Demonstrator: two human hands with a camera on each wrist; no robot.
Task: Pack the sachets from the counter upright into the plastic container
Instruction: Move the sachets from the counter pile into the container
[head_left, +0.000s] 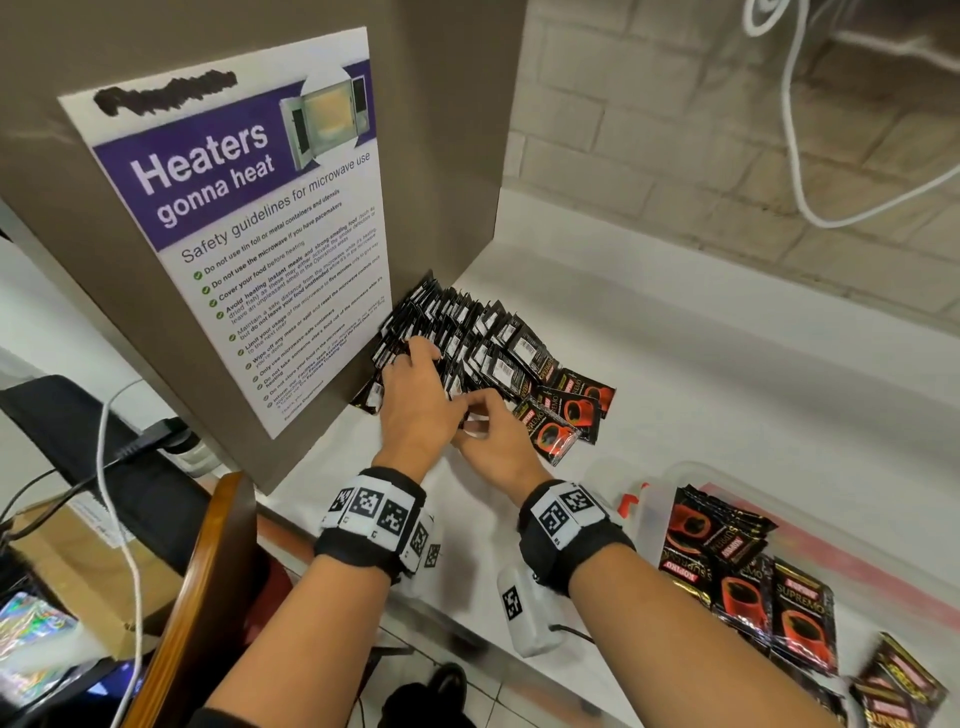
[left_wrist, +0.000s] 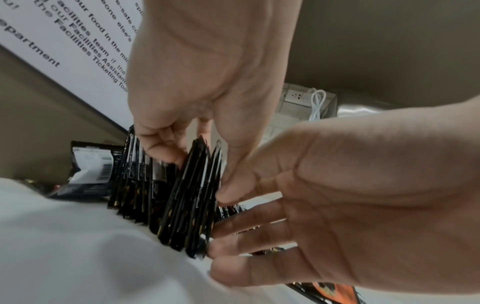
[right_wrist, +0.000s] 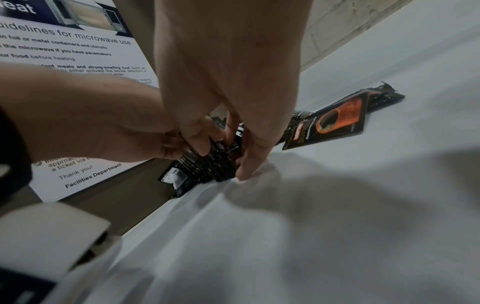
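The glossy black-and-red foil-like sachets (head_left: 558, 434) lie on a smooth matt white counter (head_left: 727, 374), the smooth printed paper poster (head_left: 249, 218) at ten o'clock is stuck to a matt brown panel (head_left: 441, 130), and the translucent, apparently plastic container (head_left: 883, 551) sits at four o'clock.

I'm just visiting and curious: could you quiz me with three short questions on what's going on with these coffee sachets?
1. True or false: both hands are at the sachet row on the counter.
2. Where is the plastic container? A) left of the poster B) near the right forearm C) on the floor
3. What already stands in the container?

Key:
1. True: left hand and right hand gather a bunch of sachets.
2. B
3. Some sachets.
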